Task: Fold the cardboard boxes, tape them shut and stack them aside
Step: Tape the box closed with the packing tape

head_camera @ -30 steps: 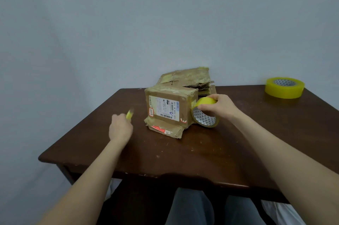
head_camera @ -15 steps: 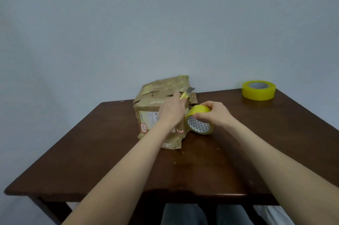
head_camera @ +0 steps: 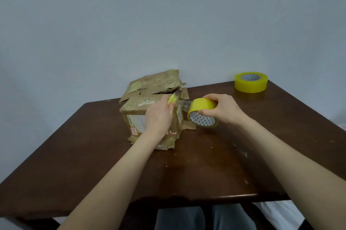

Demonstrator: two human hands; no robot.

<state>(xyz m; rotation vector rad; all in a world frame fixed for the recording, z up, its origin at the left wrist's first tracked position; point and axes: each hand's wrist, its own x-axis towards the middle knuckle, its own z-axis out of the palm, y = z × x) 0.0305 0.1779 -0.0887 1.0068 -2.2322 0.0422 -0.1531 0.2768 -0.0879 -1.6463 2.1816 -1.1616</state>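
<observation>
Two hands tape a cardboard box (head_camera: 138,117), far middle of the table (head_camera: 206,164): right hand (head_camera: 223,110) grips the tape roll (head_camera: 203,107) just right of it, strip (head_camera: 182,102) stretched leftward to the box, where left hand (head_camera: 159,117) clamps what looks like a yellow cutter (head_camera: 173,98).

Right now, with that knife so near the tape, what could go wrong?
1. The left hand holds the yellow knife at the stretched tape strip, close to the right hand gripping the tape roll; a slip might nick those fingers.
2. The cardboard box is battered and torn, so the cut tape may not hold it shut.
</observation>
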